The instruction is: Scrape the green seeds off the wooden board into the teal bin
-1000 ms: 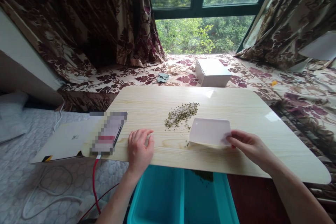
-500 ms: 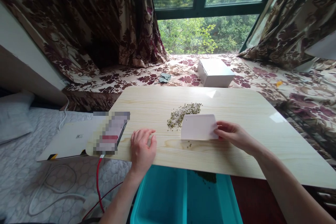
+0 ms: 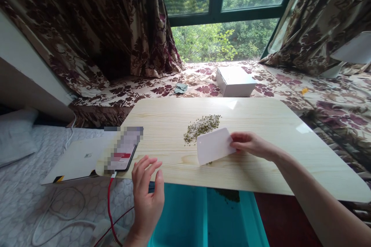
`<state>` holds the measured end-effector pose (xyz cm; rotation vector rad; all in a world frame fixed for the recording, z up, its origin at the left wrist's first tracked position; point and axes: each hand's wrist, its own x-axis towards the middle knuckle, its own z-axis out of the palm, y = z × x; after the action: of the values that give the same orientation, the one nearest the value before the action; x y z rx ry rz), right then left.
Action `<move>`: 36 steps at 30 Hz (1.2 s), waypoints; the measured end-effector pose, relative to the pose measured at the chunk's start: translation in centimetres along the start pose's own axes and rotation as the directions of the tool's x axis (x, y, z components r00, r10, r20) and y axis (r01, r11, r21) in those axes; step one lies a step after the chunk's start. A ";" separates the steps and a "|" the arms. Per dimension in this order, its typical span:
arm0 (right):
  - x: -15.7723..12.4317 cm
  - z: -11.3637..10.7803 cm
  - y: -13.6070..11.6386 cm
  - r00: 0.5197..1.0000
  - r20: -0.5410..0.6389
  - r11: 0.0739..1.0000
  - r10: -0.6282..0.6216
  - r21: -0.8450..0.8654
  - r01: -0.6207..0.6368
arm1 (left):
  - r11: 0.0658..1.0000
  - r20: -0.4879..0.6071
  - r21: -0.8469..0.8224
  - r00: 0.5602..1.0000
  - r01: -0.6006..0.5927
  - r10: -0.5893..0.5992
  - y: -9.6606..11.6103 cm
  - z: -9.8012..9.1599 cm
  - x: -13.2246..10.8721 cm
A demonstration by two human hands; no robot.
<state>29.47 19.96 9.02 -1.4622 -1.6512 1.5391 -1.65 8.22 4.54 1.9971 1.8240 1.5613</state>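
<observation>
In my right hand (image 3: pixel 246 144) is a white flat scraper-like card (image 3: pixel 216 146), pinched at its right edge and tilted over the tabletop (image 3: pixel 162 119). Beyond the card's left corner lies a spread of small green beans mixed with white grains (image 3: pixel 203 126). A few stray beans show at the card's lower edge. My left hand (image 3: pixel 149 189) is raised at the table's front edge, its fingers apart and nothing in it. Below the front edge sits a turquoise two-part bin (image 3: pixel 179 216); its right compartment holds a dark green heap (image 3: pixel 230 195), partly hidden by the table.
A phone (image 3: pixel 124 150) with a red cable (image 3: pixel 109 200) lies at the table's left end, by a pale laptop-like slab (image 3: pixel 75 158) on the bed. On the windowsill stand a white box (image 3: pixel 236 81) and a crumpled grey-green cloth (image 3: pixel 181 88).
My left hand has lifted off the tabletop and moved toward me, its fingers now spread. My right hand has shifted slightly left and turned the card so its left end points down toward me.
</observation>
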 end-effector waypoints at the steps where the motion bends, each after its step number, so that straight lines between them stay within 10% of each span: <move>1: 0.0 -0.1 0.0 1.000 0.012 1.000 0.001 0.004 -0.001 | 1.000 0.007 -0.002 1.000 0.004 -0.004 0.1 -0.3 -0.3; 18: -6.7 -1.0 1.1 0.992 0.123 1.000 0.016 0.014 -0.018 | 0.997 0.122 -0.034 0.990 -0.062 0.066 -0.6 -1.6 -4.0; 23: -9.5 -1.0 2.9 0.992 -0.124 0.999 -0.033 0.012 0.035 | 0.991 0.162 0.033 0.979 -0.129 0.122 -2.3 -1.4 -5.0; 28: -10.3 0.7 4.2 0.746 -0.666 0.983 -0.016 0.127 0.134 | 0.928 0.216 0.231 0.945 -0.292 0.244 -5.6 -0.8 -4.8; 36: -7.2 3.7 4.9 0.597 -0.799 0.974 0.071 0.183 0.130 | 0.848 0.313 0.343 0.900 -0.404 0.302 -8.5 -0.2 -4.6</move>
<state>30.56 11.13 5.84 -1.6312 -0.8966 0.7624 -7.24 7.28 -3.34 2.7053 1.8653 0.9673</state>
